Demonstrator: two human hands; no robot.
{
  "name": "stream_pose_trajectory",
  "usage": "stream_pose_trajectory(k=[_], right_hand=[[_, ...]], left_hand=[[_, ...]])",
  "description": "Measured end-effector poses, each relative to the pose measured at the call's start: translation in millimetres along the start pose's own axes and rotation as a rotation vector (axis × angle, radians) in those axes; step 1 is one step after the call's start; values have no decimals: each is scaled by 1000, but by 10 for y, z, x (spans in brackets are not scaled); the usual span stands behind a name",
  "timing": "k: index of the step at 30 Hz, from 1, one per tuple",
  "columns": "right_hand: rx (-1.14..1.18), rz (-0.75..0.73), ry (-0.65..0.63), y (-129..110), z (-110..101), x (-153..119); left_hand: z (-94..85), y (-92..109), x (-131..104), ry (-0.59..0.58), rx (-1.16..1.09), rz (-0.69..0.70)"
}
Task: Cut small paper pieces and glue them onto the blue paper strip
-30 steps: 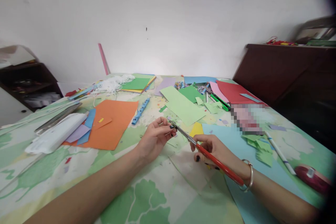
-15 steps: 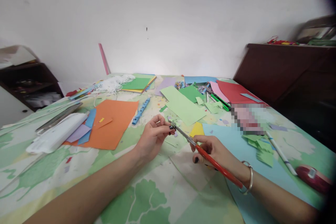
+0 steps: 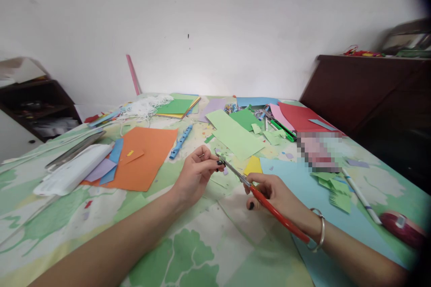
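Note:
My left hand (image 3: 198, 171) is pinched near the middle of the table, at the tip of the scissors' blades. What lies between its fingers is too small to make out. A pair of scissors (image 3: 276, 210) with long red handles is in my right hand (image 3: 269, 190), its metal blades pointing up and left to my left fingertips. Beyond my hands lies a light green paper strip (image 3: 235, 136). A yellow paper piece (image 3: 252, 166) sits just behind the blades, and a light blue sheet (image 3: 303, 193) lies under my right wrist.
Orange paper (image 3: 148, 157) and a white packet (image 3: 72, 170) lie left, near a blue pen-like object (image 3: 181, 141). Green scraps (image 3: 340, 193), a white pen (image 3: 362, 197) and a dark red object (image 3: 402, 228) lie right. White string (image 3: 146, 106) is at the back left.
The red handles have tilted down slightly in my right hand. Both hands are otherwise in nearly the same place.

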State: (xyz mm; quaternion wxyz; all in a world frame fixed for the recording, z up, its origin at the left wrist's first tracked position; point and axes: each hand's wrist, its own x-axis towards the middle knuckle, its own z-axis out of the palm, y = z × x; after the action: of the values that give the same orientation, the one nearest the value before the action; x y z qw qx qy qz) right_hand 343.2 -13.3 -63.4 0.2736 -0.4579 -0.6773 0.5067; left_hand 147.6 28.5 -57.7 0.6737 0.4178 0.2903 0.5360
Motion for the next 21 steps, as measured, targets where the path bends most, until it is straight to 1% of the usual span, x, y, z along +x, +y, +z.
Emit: stream_pose_trajectory(k=[5, 15, 21], right_hand=[[-46, 20, 22, -9, 29, -21], [-97, 1, 45, 11, 28, -15], [-116, -6, 45, 0, 22, -11]], left_hand=[[30, -12, -29, -2, -38, -37], [34, 6, -23, 1, -16, -33], [33, 27, -9, 28, 16, -35]])
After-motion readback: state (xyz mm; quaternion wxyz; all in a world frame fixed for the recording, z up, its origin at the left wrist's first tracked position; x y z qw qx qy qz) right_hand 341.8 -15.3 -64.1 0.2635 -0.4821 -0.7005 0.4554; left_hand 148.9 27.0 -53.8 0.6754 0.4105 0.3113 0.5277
